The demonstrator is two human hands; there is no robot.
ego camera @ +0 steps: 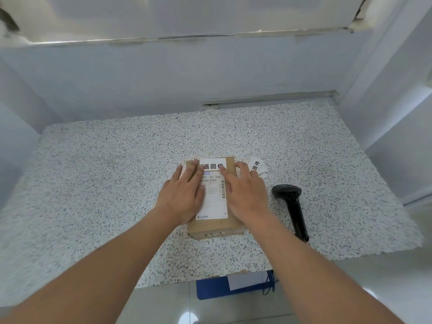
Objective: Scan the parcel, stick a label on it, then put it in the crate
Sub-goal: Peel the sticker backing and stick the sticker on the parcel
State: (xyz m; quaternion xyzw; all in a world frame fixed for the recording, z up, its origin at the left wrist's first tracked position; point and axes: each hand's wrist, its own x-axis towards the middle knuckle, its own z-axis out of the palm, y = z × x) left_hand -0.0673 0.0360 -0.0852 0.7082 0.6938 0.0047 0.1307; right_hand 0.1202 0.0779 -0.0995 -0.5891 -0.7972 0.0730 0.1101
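Note:
A brown cardboard parcel (216,226) lies flat on the speckled table (93,174). A white shipping slip with barcodes covers its top. At the parcel's far end sits a white label (212,165) with bold black characters. My left hand (183,192) lies flat on the parcel's left half, its fingertips at the label's left edge. On the right half my right hand (245,190) lies flat too, one fingertip on the label's right end. A blue crate (215,288) shows under the table's near edge.
A black handheld scanner (293,206) lies on the table right of the parcel. A small stack of spare white labels (257,166) sits beyond my right hand. White walls enclose the table at the back and on both sides.

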